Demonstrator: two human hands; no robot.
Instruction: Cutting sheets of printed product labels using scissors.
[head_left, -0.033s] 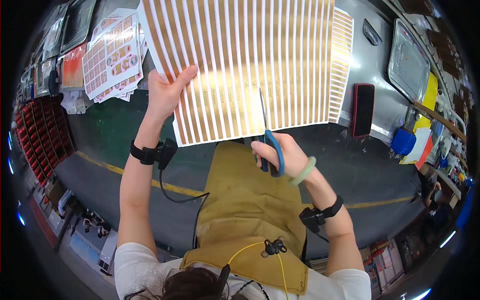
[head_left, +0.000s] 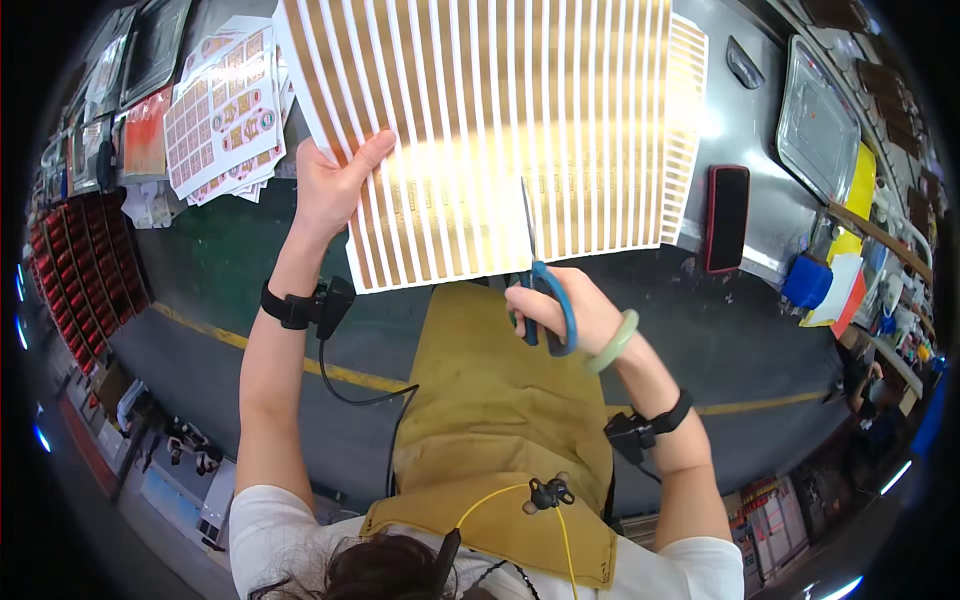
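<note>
A large sheet (head_left: 450, 170) with gold and white stripes is held up in front of me. My left hand (head_left: 338, 185) grips its left edge, thumb on top and the other fingers hidden beneath. In my right hand (head_left: 575, 308) is a pair of scissors (head_left: 560, 315) with blue-and-black handles. One blade lies over the sheet, pointing away from me, at the near edge right of the middle; the other blade is hidden. Under the sheet's right side, another gold-and-white striped sheet (head_left: 685, 140) shows on the metal table.
A stack of printed label sheets (head_left: 225, 115) lies at the left. To the right, a red-edged phone (head_left: 727, 220), a small dark tool (head_left: 743, 65), and a clear tray (head_left: 818, 120) rest on the metal table (head_left: 775, 235). A blue object (head_left: 806, 283) is at its right edge.
My right hand and the scissors have shifted slightly to the right. The sheet's right part has moved a little too, while my left hand stays in place.
</note>
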